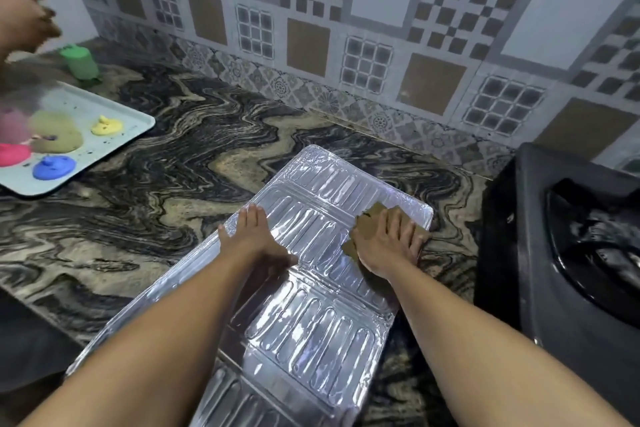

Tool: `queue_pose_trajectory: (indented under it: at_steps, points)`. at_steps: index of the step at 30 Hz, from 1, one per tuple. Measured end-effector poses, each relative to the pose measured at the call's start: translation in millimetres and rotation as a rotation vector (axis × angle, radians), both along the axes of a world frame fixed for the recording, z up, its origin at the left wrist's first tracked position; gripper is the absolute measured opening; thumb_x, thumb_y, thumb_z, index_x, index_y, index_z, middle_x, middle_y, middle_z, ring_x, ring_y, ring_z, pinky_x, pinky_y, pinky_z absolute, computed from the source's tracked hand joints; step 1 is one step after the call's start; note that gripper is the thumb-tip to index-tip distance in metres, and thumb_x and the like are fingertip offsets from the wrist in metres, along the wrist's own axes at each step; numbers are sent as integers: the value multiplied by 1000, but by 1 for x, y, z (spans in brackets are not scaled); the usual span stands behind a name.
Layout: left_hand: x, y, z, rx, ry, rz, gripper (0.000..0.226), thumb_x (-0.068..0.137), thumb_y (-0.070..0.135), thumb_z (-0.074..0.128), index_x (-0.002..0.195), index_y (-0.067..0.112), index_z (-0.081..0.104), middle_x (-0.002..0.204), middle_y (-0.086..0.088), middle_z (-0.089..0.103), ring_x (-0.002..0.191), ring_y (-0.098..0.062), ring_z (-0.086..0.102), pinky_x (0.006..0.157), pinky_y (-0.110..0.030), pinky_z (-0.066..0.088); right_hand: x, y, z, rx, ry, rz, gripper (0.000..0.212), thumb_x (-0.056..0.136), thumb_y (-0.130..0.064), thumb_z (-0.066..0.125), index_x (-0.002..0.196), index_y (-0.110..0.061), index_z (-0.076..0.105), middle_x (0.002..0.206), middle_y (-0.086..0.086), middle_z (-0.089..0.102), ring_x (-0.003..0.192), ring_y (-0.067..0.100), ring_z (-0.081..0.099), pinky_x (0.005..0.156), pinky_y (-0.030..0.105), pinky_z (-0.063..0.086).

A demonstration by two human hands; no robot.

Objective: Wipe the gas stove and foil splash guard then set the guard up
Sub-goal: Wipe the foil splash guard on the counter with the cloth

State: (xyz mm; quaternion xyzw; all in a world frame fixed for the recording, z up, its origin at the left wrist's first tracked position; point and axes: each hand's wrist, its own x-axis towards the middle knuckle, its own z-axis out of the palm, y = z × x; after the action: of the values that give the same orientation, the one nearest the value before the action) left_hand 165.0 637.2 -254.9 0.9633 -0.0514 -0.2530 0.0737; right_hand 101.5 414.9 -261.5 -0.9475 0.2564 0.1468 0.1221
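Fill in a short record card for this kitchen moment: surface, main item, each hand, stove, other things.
surface: marbled counter
main item: foil splash guard, lying flat
left hand: flat on guard
right hand: presses brown cloth on guard
stove: black gas stove, right of guard
other: tray with coloured lumps; green container

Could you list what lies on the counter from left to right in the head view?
Tray → left hand → right hand on a cloth → gas stove.
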Motion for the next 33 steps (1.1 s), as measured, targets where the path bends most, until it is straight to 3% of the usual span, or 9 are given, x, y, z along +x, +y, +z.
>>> queue_pose_trajectory:
  at_steps: [6, 10, 17, 23, 27, 30, 33]
  points:
    - [-15, 6, 7, -55, -94, 29, 141, 57, 81, 63, 151, 8, -12, 158, -10, -22, 147, -25, -19, 117, -59, -2, -54, 40, -11, 17, -44, 237, 78, 95, -65, 12, 151, -21, -21, 155, 4, -33, 141, 29, -34, 115, 51, -20]
    - [-41, 18, 7, -34, -213, 79, 149, 49, 95, 46, 150, -2, -5, 159, -21, -12, 147, -34, -11, 119, -55, 0, -57, 42, -11, -11, -38, 231, 79, 95, -65, 10, 151, -20, -22, 155, 5, -33, 142, 29, -33, 115, 52, -20]
    - [-49, 71, 0, -20, -76, 14, 158, 37, 95, 54, 151, 10, -14, 158, -6, -24, 146, -21, -22, 115, -62, -7, -59, 44, -15, -31, -95, 211, 75, 96, -62, 10, 152, -21, -18, 158, 4, -27, 144, 29, -28, 116, 51, -16]
    - [-50, 79, -1, -93, -37, -13, 160, 34, 89, 63, 150, 14, -17, 157, -1, -28, 143, -16, -28, 115, -59, -12, -47, 66, -12, -41, -172, 161, 65, 102, -47, 17, 155, -16, -4, 163, 9, -13, 148, 36, -14, 119, 53, -8]
    - [-48, 79, 0, -67, -23, -8, 161, 34, 89, 64, 150, 13, -19, 156, -2, -30, 143, -17, -30, 115, -59, -11, -19, 88, -4, 90, -287, 395, 54, 104, -41, 23, 154, -24, 17, 164, 4, 3, 149, 34, -5, 117, 50, -8]
    - [-47, 77, 2, -53, -8, -4, 162, 34, 88, 65, 149, 12, -20, 156, -3, -31, 142, -18, -30, 115, -60, -10, 17, 105, 0, 178, -352, 542, 39, 103, -33, 30, 139, -28, 43, 156, 4, 25, 146, 32, 12, 116, 48, -2]
    - [-47, 77, 1, -49, -6, 7, 162, 34, 87, 66, 149, 13, -20, 156, -2, -30, 143, -18, -30, 115, -60, -10, 37, 113, -5, 180, -275, 640, 48, 103, -34, 32, 149, -23, 31, 163, 2, 10, 150, 27, 0, 118, 53, -7]
